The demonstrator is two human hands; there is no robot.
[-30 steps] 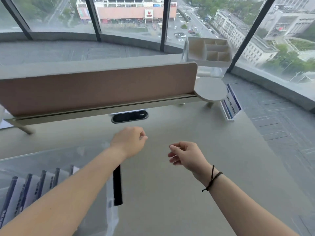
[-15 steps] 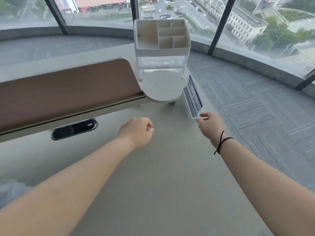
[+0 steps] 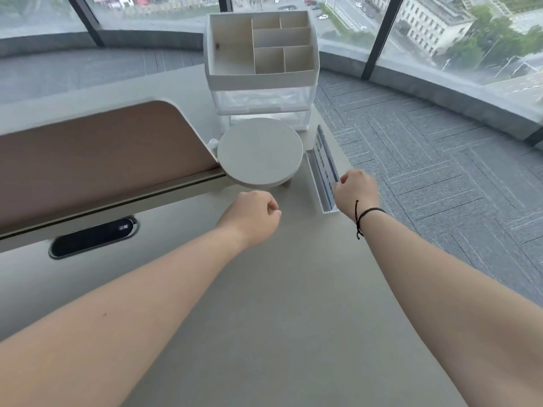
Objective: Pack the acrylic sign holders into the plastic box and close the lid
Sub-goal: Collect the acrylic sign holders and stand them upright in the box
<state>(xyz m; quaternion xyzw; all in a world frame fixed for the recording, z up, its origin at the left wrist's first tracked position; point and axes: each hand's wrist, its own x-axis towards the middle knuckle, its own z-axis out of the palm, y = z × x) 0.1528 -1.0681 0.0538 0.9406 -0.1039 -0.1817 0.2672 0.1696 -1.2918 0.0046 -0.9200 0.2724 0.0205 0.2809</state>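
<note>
An acrylic sign holder with a blue and white printed sheet stands near the desk's right edge. My right hand closes on its near upper edge, fingers curled around the clear panel; a black cord sits on that wrist. My left hand hovers over the desk to the left of the holder, loosely fisted with nothing in it. The plastic box is out of view.
A round grey shelf juts out just left of the sign holder. Behind it stands a white desk organiser with compartments and clear drawers. A brown divider panel runs along the left. The grey desk ends at the right above carpet.
My view swung right, so the plastic box with sign holders left the frame. My right hand reached forward to the sign holder and closed on its edge. My left hand stayed fisted.
</note>
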